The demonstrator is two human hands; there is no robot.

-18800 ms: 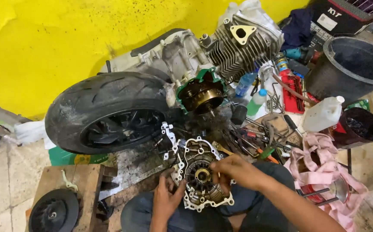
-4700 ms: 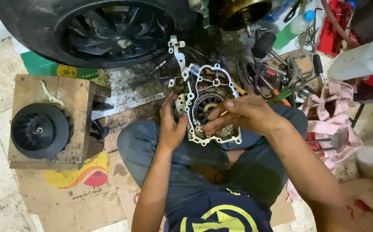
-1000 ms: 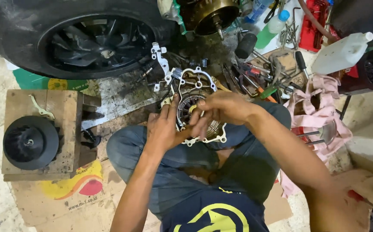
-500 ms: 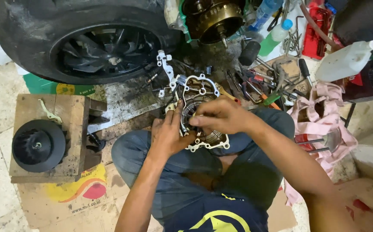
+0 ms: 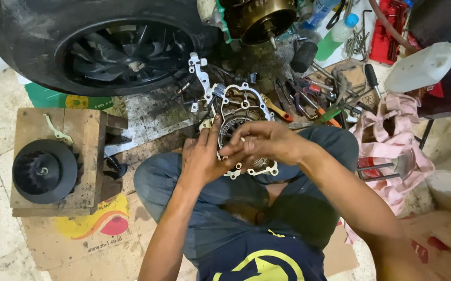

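Note:
A grey metal engine cover [image 5: 238,106] with a round dark part in its middle rests on my lap. My left hand [image 5: 202,156] grips its left edge, fingers pointing up. My right hand [image 5: 262,143] lies across the cover's centre with its fingers curled over the round part; whether the fingers pinch a small piece I cannot tell. A slim bracket [image 5: 200,73] sticks out from the cover's far left corner.
A black scooter wheel [image 5: 100,47] and a brass-coloured engine part [image 5: 262,21] lie ahead. Several hand tools [image 5: 329,99] are scattered at right, by a white jug [image 5: 423,65] and pink cloth [image 5: 391,140]. A black fan wheel [image 5: 43,170] sits on a wooden block [image 5: 82,135] at left.
The view has shifted a little. Both hands stay on the cover, and my right hand's fingers have curled further over its centre.

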